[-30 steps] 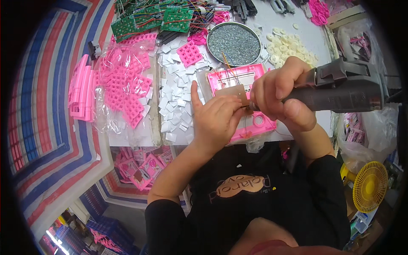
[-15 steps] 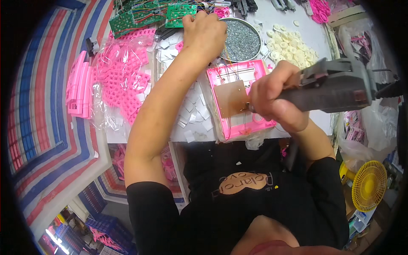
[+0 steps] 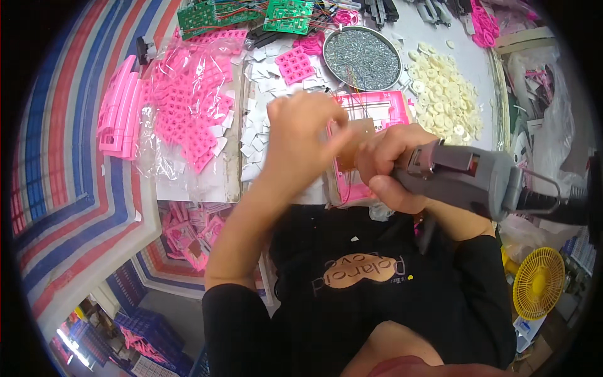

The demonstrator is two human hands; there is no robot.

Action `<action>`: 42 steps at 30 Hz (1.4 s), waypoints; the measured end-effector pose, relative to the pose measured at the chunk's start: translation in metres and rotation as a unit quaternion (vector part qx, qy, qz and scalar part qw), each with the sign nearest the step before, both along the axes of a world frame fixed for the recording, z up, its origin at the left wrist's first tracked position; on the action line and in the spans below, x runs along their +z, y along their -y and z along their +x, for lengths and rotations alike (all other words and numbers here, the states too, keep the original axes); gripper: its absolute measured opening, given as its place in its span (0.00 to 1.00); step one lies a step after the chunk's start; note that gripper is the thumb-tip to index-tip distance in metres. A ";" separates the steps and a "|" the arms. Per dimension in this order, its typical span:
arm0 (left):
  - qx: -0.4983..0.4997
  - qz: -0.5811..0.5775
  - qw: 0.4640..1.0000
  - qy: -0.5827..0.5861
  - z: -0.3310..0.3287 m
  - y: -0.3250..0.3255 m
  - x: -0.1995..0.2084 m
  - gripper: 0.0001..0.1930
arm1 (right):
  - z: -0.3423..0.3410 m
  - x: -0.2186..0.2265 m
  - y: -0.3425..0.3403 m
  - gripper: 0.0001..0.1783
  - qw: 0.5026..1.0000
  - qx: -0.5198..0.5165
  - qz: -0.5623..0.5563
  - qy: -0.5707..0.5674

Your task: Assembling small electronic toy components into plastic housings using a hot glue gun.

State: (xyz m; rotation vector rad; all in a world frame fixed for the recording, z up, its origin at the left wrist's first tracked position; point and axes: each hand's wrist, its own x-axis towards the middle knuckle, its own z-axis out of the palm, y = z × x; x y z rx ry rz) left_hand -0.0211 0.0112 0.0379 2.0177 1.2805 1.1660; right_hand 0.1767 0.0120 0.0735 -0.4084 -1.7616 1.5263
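My right hand (image 3: 397, 168) is closed around a grey electric screwdriver (image 3: 468, 174), its front end over the brown circuit board (image 3: 363, 131). That board lies in a pink plastic casing (image 3: 391, 105) with thin wires running out of it. My left hand (image 3: 304, 129) hovers over the casing's left side, its thumb towards the board. Motion smears its fingers, so whether they hold anything cannot be made out. Beyond the casing stands a round tray of small metal screws (image 3: 363, 58). A pink rubber keypad (image 3: 294, 65) lies to the left of the tray.
Cream-coloured plastic discs (image 3: 445, 94) are heaped right of the tray. Pink keypads in clear plastic (image 3: 191, 103) and pink casing parts (image 3: 119, 113) lie left. Green circuit boards (image 3: 287, 17) with wires sit at the back. A yellow fan (image 3: 538, 283) stands lower right.
My left hand has come back from beside the screw tray to the casing, uncovering the pink keypad. The screwdriver's rear end has swung nearer to me. The whole view has shifted slightly.
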 end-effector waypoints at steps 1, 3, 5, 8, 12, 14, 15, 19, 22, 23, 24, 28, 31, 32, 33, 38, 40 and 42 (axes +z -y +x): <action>0.000 0.053 0.994 -0.097 0.001 0.017 -0.001 0.08 | 0.003 0.000 -0.001 0.11 1.000 -0.004 -0.003 0.015; -0.004 0.051 0.991 -0.121 0.001 0.045 -0.013 0.08 | 0.002 0.002 -0.006 0.12 0.999 0.000 -0.052 0.004; 0.000 0.052 0.990 -0.128 0.003 0.056 -0.021 0.08 | -0.004 0.015 -0.005 0.15 0.991 -0.037 -0.089 -0.097; 0.002 0.050 0.993 -0.106 0.007 0.063 -0.021 0.08 | -0.014 0.028 -0.004 0.17 0.979 -0.025 -0.118 -0.167; 0.002 0.056 0.995 -0.086 0.008 0.062 -0.020 0.08 | -0.016 0.028 -0.002 0.18 0.983 -0.027 -0.116 -0.141; 0.010 0.058 0.994 -0.092 0.008 0.062 -0.021 0.09 | -0.018 0.027 -0.001 0.18 0.984 -0.033 -0.109 -0.134; 0.013 0.057 0.994 -0.097 0.008 0.063 -0.021 0.09 | -0.018 0.027 -0.001 0.18 0.985 -0.038 -0.105 -0.129; 0.025 0.077 0.990 -0.116 0.005 0.062 -0.020 0.09 | -0.021 0.027 -0.001 0.17 0.986 -0.039 -0.097 -0.127; 0.038 0.065 0.985 -0.158 0.003 0.066 -0.019 0.10 | -0.021 0.021 -0.004 0.16 0.990 -0.040 -0.075 -0.112; 0.069 0.055 0.985 -0.147 0.002 0.065 -0.016 0.10 | -0.023 0.019 -0.007 0.16 0.991 -0.043 -0.064 -0.109; 0.096 0.045 0.985 -0.134 0.003 0.061 -0.012 0.10 | -0.025 0.014 -0.013 0.15 0.991 -0.055 -0.050 -0.112; 0.136 0.024 0.982 -0.131 -0.008 0.068 -0.015 0.11 | -0.032 0.004 -0.028 0.13 0.995 -0.057 -0.055 -0.060; 0.137 0.017 0.980 -0.140 -0.010 0.075 -0.021 0.11 | -0.037 -0.006 -0.031 0.14 0.998 -0.057 -0.024 -0.020; 0.135 0.015 0.981 -0.139 -0.009 0.077 -0.022 0.10 | -0.038 -0.010 -0.029 0.14 0.998 -0.061 -0.015 -0.011; 0.117 0.019 0.984 -0.133 -0.008 0.079 -0.022 0.10 | -0.041 -0.013 -0.028 0.14 0.998 -0.063 -0.006 -0.003; -0.006 0.005 0.993 -0.114 0.012 0.092 -0.010 0.11 | -0.041 -0.013 -0.029 0.13 0.998 -0.041 -0.033 0.030; -0.041 -0.007 0.990 -0.133 0.028 0.094 -0.004 0.11 | -0.040 -0.015 -0.029 0.13 0.997 -0.061 -0.037 0.027; -0.076 0.003 0.979 -0.188 0.038 0.093 -0.013 0.11 | -0.042 -0.010 -0.033 0.13 0.997 -0.063 -0.053 0.009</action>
